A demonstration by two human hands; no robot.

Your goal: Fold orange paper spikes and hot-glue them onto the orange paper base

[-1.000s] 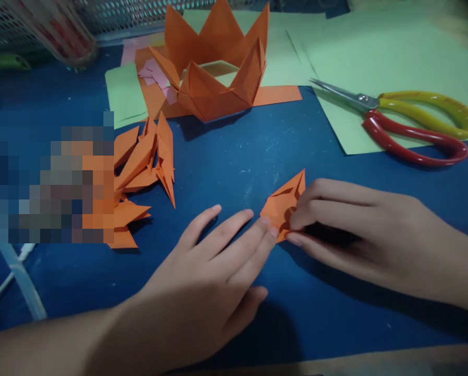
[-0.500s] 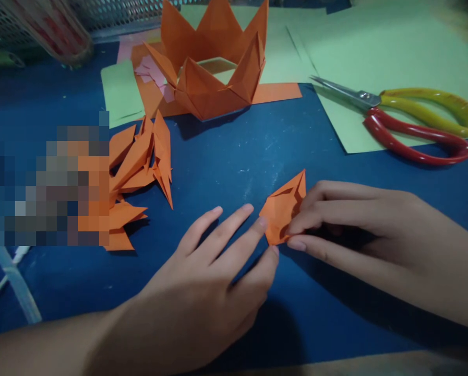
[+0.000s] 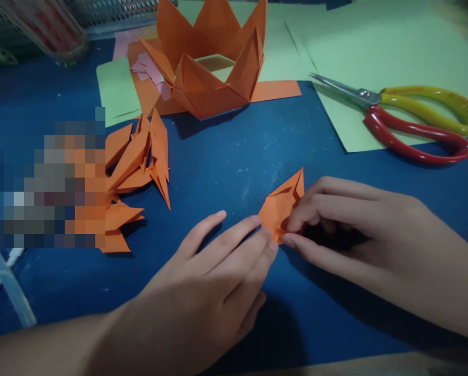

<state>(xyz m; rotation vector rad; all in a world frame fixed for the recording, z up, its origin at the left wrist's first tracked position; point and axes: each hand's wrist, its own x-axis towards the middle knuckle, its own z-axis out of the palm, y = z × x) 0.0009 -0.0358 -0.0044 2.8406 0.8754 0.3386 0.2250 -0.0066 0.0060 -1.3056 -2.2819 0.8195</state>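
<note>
A small folded orange paper (image 3: 276, 211) lies on the blue table surface, its pointed tip toward the top right. My right hand (image 3: 359, 235) pinches its lower right edge between thumb and fingers. Flat on the table, my left hand (image 3: 222, 271) has its fingers spread, with the fingertips resting on the paper's lower left edge. Several folded orange pieces (image 3: 134, 162) lie in a pile to the left, partly covered by a blurred block. Behind the hands stands an orange paper crown shape (image 3: 214, 96) with pointed tips.
Scissors (image 3: 369, 96) with red and yellow handles lie on green sheets (image 3: 382, 47) at the right back. A green piece (image 3: 118, 91) and pink scraps (image 3: 150, 70) are by the crown shape. A clear container (image 3: 57, 31) and metal mesh (image 3: 120, 13) stand at the left back.
My left fingers have drawn closer together at the paper's lower edge, the index finger now over its bottom corner. My right thumb has shifted slightly left, and a small fold shows there.
</note>
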